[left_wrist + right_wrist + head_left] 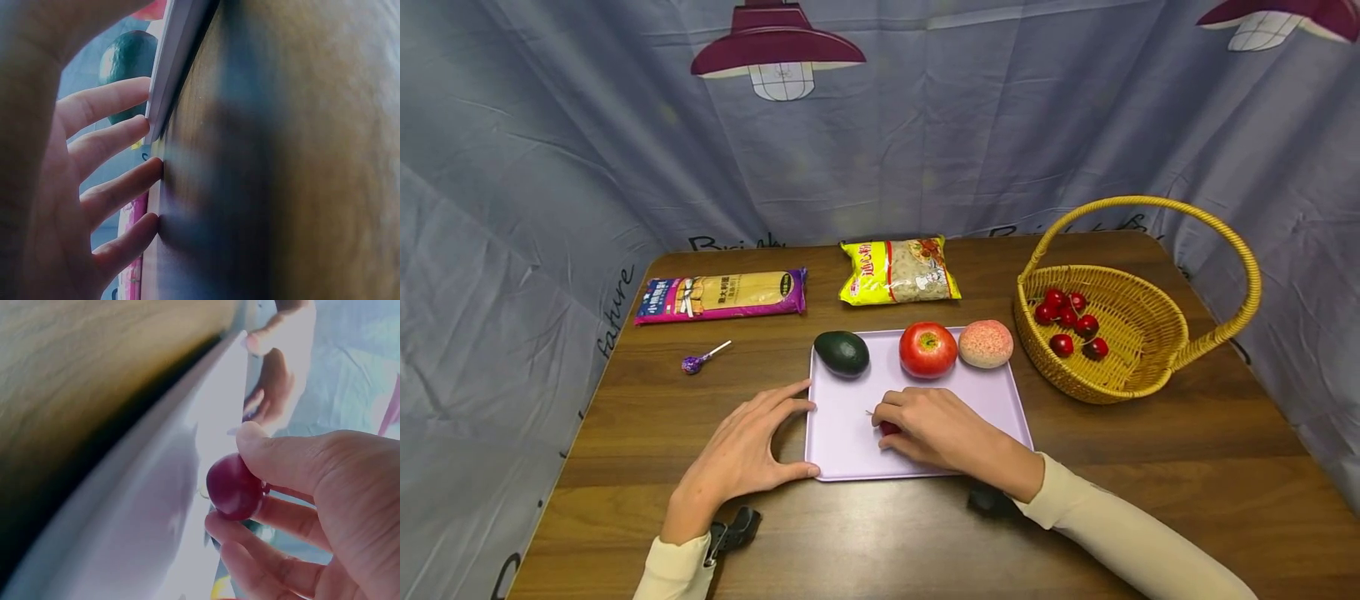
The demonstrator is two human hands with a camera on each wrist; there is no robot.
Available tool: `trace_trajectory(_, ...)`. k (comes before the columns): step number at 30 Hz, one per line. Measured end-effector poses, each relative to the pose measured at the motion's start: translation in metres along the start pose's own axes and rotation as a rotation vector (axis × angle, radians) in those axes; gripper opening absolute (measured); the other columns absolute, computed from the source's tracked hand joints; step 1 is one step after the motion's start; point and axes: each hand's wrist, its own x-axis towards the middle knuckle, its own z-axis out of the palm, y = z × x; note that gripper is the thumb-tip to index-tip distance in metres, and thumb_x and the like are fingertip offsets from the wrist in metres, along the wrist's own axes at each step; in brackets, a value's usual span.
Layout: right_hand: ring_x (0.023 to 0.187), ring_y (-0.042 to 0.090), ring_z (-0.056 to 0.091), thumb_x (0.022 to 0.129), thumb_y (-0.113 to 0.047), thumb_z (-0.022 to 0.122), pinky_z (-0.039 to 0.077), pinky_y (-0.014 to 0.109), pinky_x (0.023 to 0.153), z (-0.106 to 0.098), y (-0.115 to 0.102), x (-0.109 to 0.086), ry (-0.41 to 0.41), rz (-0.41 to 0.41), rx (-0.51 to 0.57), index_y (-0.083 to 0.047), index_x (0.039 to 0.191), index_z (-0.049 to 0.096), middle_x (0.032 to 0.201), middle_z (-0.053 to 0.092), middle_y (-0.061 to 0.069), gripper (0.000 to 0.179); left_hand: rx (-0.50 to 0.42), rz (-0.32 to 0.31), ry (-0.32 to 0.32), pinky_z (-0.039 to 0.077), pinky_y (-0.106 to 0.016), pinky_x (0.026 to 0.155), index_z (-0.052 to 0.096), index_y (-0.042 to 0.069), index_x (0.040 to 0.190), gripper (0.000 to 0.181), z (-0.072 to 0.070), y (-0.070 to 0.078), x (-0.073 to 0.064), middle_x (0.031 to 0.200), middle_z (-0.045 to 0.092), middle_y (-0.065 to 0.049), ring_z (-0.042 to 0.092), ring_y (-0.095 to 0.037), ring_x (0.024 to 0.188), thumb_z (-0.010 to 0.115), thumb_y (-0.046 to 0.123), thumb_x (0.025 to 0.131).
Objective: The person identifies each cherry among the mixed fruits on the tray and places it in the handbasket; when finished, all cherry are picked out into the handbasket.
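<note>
My right hand [936, 427] pinches a dark red cherry [234, 487] between thumb and fingertips, low over the lilac tray [842, 446]. In the head view the fingers mostly cover the cherry, and a bit of stem sticks out to its left. At the tray's left edge is my left hand [737, 450], fingers spread and thumb apart, its fingertips at the rim and holding nothing. Along the tray's far side lie a dark green avocado [842, 354], a red apple [927, 350] and a pinkish peach [986, 344].
Right of the tray stands a wicker basket [1037, 354] with a tall handle and several cherries [1067, 313] inside. Behind the tray lies a yellow noodle bag [898, 271]. A purple pasta packet [722, 296] and a lollipop [692, 364] are at the left.
</note>
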Motion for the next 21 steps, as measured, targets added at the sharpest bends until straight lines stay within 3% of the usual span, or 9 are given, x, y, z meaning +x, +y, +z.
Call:
trace_trajectory(9,0.079,0.006,0.061,0.092,-0.022,0.088,0.06,0.027,0.073,-0.015,0.01,-0.021,0.007,0.077,0.024,-0.015,0.112,0.078,0.103,0.069,-0.004,0.024,0.007,0.015,0.016,0.05,-0.062,0.107,0.066,0.026,0.143,0.083,0.001,-0.001,0.001,0.169,0.044,0.005,0.053,-0.029,0.145,0.086,0.073,0.077)
trace_trajectory(21,0.082,0.01,0.067,0.087,-0.02,0.093,0.062,0.03,0.073,-0.042,0.025,-0.052,0.107,0.157,-0.009,-0.016,0.106,0.078,0.104,0.073,-0.004,0.025,-0.016,-0.012,-0.016,0.044,-0.066,0.114,0.064,0.027,0.146,0.085,0.0,-0.001,0.001,0.17,0.042,0.006,0.048,-0.027,0.151,0.084,0.074,0.078)
